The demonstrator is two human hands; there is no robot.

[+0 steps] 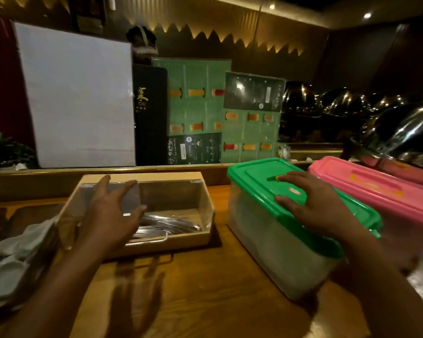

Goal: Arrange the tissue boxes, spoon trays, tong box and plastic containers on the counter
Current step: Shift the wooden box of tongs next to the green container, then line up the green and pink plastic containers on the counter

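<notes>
A wooden tong box (181,237) with a clear lid stands on the counter, metal tongs (171,226) lying inside. My left hand (110,213) hovers over its left half, fingers spread, holding nothing. To the right is a clear plastic container with a green lid (259,176). My right hand (313,203) lies flat on that lid, fingers apart. Behind it, touching or nearly so, sits a second container with a pink lid (386,191).
A tray holding pale cloth or tissue (12,259) is at the left edge. Upright menus and a white board (76,98) line the back ledge. Shiny chafing-dish domes (401,132) crowd the right. The wooden counter (205,301) stretches in front.
</notes>
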